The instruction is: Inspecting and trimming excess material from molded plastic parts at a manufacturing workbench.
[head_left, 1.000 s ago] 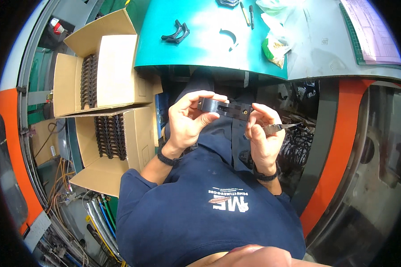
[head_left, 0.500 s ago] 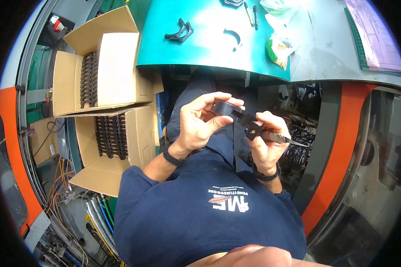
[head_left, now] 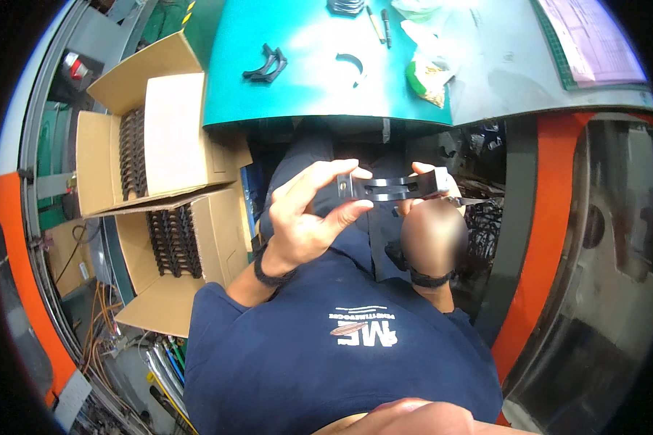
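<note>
Between my two hands, above my lap, is a black curved bracket, its slotted side facing up. My left hand pinches its left end between thumb and fingers. My right hand, partly blurred, grips the other end. A pointed knife blade sticks out to the right of that hand; its handle is mostly hidden in the grip. On the green mat ahead lie more black curved brackets and a thin dark curved strip.
A green-topped table spans the front, bearing stacked black parts, a marker, a plastic bag and papers. Two cardboard boxes with rows of black parts stand at left. An orange-edged machine frame rises at right.
The bracket has turned from a downward slant to nearly level, showing its slotted side. My right hand has risen slightly with its end. The whole view has shifted a little.
</note>
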Tool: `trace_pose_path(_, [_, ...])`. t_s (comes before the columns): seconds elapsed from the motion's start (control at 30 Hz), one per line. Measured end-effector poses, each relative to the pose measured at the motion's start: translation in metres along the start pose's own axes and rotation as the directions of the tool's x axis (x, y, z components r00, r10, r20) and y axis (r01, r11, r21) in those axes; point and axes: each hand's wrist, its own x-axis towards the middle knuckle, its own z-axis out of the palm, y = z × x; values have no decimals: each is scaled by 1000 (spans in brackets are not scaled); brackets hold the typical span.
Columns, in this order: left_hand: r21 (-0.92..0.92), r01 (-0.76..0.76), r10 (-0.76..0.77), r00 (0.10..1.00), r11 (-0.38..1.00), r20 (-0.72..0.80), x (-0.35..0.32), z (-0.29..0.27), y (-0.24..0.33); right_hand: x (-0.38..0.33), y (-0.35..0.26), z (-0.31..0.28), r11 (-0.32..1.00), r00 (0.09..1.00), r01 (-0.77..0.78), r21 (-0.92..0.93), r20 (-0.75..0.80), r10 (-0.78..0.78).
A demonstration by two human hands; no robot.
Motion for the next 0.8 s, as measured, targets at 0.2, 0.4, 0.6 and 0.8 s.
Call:
trace_pose_path(0.2, [249,-96,117,991,964,-70,10,8,17,9,-10,-5,903,936,323,-283,236,-261])
trace_pose_path(0.4, [-394,67,-103,992,917,-71,16,15,-1,11,-24,-1,963,968,-242,-116,41,248])
trace_pose_path(0.6, [-344,184,-177,983,921,53,8,12,-11,12,-37,9,825,795,-551,-127,219,565])
trace_pose_path(0.8, [-362,193,-203,979,912,12,5,12,-11,6,-26,11,879,860,-473,-56,186,474])
